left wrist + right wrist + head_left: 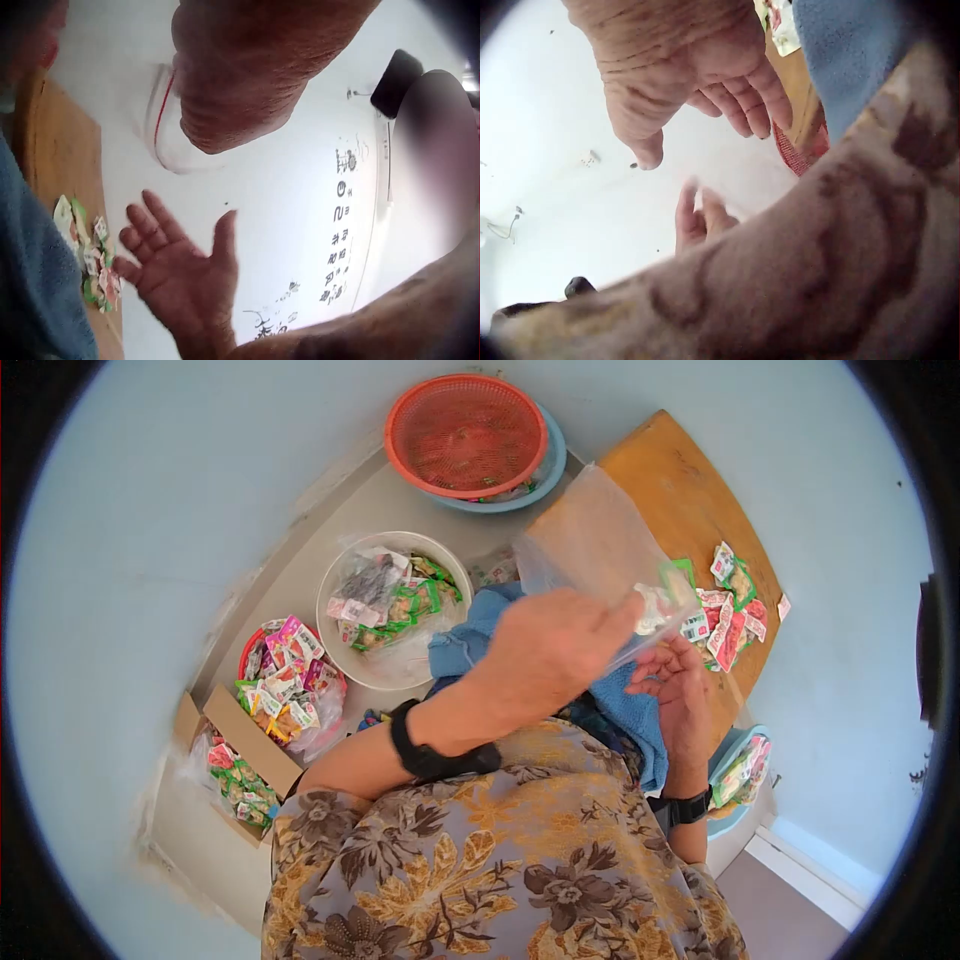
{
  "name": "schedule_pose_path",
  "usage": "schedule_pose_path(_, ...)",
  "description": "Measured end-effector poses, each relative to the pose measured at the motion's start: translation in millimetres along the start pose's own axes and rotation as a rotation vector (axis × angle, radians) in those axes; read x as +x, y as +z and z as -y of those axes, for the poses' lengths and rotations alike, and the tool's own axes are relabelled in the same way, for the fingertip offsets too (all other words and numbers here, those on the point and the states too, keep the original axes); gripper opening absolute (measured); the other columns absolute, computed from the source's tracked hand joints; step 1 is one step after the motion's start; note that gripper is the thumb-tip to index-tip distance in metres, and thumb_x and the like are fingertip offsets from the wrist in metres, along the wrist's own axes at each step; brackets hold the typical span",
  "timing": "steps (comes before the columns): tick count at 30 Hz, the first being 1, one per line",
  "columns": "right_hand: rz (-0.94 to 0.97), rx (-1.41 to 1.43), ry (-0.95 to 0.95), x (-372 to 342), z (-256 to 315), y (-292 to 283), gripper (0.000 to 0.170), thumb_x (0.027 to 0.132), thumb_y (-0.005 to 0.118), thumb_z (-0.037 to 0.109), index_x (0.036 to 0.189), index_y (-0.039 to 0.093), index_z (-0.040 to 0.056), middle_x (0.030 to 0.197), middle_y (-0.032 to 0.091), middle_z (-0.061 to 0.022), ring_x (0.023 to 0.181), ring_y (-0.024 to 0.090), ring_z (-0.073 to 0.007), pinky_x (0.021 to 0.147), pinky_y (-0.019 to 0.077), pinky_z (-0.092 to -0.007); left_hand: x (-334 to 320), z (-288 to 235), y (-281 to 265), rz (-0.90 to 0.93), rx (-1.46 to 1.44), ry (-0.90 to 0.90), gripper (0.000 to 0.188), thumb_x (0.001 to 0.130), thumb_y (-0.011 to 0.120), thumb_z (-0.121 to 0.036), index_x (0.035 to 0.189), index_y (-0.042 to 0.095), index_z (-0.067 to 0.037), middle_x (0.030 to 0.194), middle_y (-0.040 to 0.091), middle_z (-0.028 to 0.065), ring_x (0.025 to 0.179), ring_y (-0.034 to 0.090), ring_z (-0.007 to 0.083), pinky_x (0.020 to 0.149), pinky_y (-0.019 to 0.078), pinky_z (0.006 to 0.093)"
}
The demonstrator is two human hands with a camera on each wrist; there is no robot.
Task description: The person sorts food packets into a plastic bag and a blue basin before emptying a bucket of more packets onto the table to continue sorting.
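Note:
The left hand [555, 640] reaches across the lap, its fingers curled on a clear plastic bag [590, 525]. A white and green packet [652, 608] shows at its fingertips, through or behind the film. In the left wrist view, the bag's blurred red line [159, 112] runs down beside the left hand [240, 82], whose fingertips are hidden. The right hand [683, 695] is just below the bag, palm up, fingers spread and loosely bent, holding nothing. The left wrist view shows this right hand [187, 281] apart from the bag.
Small packets [735, 620] lie on a wooden board [640, 465] at the right. A red colander [465, 435] sits in a blue basin. Packets fill a white basin [325, 610], a red basket [245, 670] and a cardboard box [250, 735]. A blue cloth [640, 715] covers the lap.

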State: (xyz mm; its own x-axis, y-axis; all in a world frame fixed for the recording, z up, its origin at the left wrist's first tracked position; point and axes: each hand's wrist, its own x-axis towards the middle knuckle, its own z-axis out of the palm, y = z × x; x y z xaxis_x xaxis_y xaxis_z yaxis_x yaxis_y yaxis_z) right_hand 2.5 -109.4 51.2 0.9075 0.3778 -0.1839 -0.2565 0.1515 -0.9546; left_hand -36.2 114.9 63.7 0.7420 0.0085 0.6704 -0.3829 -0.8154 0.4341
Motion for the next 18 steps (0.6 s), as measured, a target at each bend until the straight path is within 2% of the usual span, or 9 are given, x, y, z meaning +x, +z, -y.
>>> schedule_pose_path(2, 0.063, -0.047, -0.008, 1, 8, 10, 0.051, 0.097, 0.057, 0.03, 0.135, 0.043, -0.0011, 0.097, 0.064, -0.0091, 0.078, 0.063, -0.0139, 0.066, 0.0538, -0.0285, -3, -6, 21, 0.13, -0.031, 0.013, 0.037, 0.072, 0.066, -0.017, 0.108, 0.064, -0.006, 0.066, 0.052, 0.003, 0.059, 0.057, 0.0198, 0.05, 0.045, 0.0315)
schedule_pose_path(4, 0.119, -0.093, -0.018, 3, 5, 15, 0.057, 0.097, 0.059, 0.03, 0.14, 0.038, -0.0013, 0.099, 0.064, -0.009, 0.082, 0.064, -0.0142, 0.067, 0.054, -0.0283, -9, -11, 38, 0.165, -0.035, -0.002, 0.037, 0.073, 0.064, -0.017, 0.109, 0.063, -0.004, 0.066, 0.053, 0.0033, 0.06, 0.058, 0.0197, 0.05, 0.0457, 0.0314)
schedule_pose_path(6, -0.074, -0.39, -0.011, 7, -7, 16, 0.041, 0.096, 0.06, 0.024, 0.128, 0.051, -0.0017, 0.09, 0.065, -0.0066, 0.078, 0.065, -0.0126, 0.064, 0.0533, -0.0261, -16, -13, 53, 0.199, -0.043, -0.019, 0.038, 0.074, 0.063, -0.017, 0.109, 0.062, -0.002, 0.066, 0.054, 0.0037, 0.06, 0.059, 0.0197, 0.051, 0.0464, 0.0313)
schedule_pose_path(7, -0.07, -0.391, -0.005, 9, -15, 10, 0.041, 0.096, 0.06, 0.024, 0.128, 0.051, -0.0017, 0.09, 0.065, -0.0066, 0.078, 0.065, -0.0126, 0.064, 0.0533, -0.0261, -19, -14, 59, 0.197, -0.057, -0.015, 0.038, 0.075, 0.063, -0.017, 0.109, 0.061, -0.001, 0.066, 0.054, 0.0037, 0.06, 0.059, 0.0195, 0.051, 0.0468, 0.0317)
schedule_pose_path(9, -0.166, -0.354, 0.061, 11, -33, -13, 0.022, 0.097, 0.058, 0.017, 0.109, 0.062, -0.0004, 0.078, 0.065, -0.0039, 0.067, 0.063, -0.0101, 0.06, 0.052, -0.0237, -23, -14, 61, 0.197, -0.072, -0.023, 0.039, 0.075, 0.063, -0.017, 0.109, 0.061, 0.0, 0.066, 0.054, 0.0038, 0.06, 0.059, 0.0192, 0.051, 0.0471, 0.0321)
schedule_pose_path(10, -0.16, -0.355, 0.069, 12, -39, -19, 0.022, 0.097, 0.058, 0.017, 0.109, 0.062, -0.0004, 0.078, 0.065, -0.0039, 0.067, 0.063, -0.0101, 0.06, 0.052, -0.0237, -24, -14, 60, 0.184, -0.085, -0.035, 0.037, 0.075, 0.063, -0.017, 0.108, 0.06, -0.001, 0.066, 0.054, 0.0038, 0.061, 0.059, 0.0194, 0.051, 0.0473, 0.0323)
schedule_pose_path(12, -0.238, -0.331, 0.079, 14, -52, -26, 0.017, 0.098, 0.056, 0.015, 0.094, 0.065, 0.0012, 0.071, 0.065, -0.0026, 0.058, 0.06, -0.0088, 0.057, 0.0509, -0.0228, -24, -10, 58, 0.175, -0.09, -0.055, 0.035, 0.075, 0.062, -0.017, 0.106, 0.06, -0.001, 0.066, 0.054, 0.0039, 0.061, 0.059, 0.0195, 0.052, 0.0475, 0.0326)
schedule_pose_path(16, -0.183, -0.345, 0.105, 12, -67, -32, 0.017, 0.098, 0.056, 0.016, 0.098, 0.064, 0.0012, 0.073, 0.065, -0.0028, 0.058, 0.059, -0.0093, 0.056, 0.0503, -0.0223, -28, -4, 58, 0.123, -0.159, -0.06, 0.022, 0.076, 0.062, -0.016, 0.095, 0.058, -0.005, 0.066, 0.054, 0.0039, 0.063, 0.061, 0.021, 0.052, 0.0478, 0.0335)
schedule_pose_path(18, -0.231, -0.335, 0.12, 10, -67, -22, 0.017, 0.098, 0.056, 0.016, 0.098, 0.063, 0.0008, 0.075, 0.064, -0.0017, 0.06, 0.059, -0.0083, 0.056, 0.0494, -0.0219, -33, -4, 62, 0.098, -0.193, -0.062, 0.018, 0.076, 0.061, -0.016, 0.091, 0.057, -0.006, 0.067, 0.054, 0.0039, 0.063, 0.061, 0.0216, 0.052, 0.0478, 0.0339)
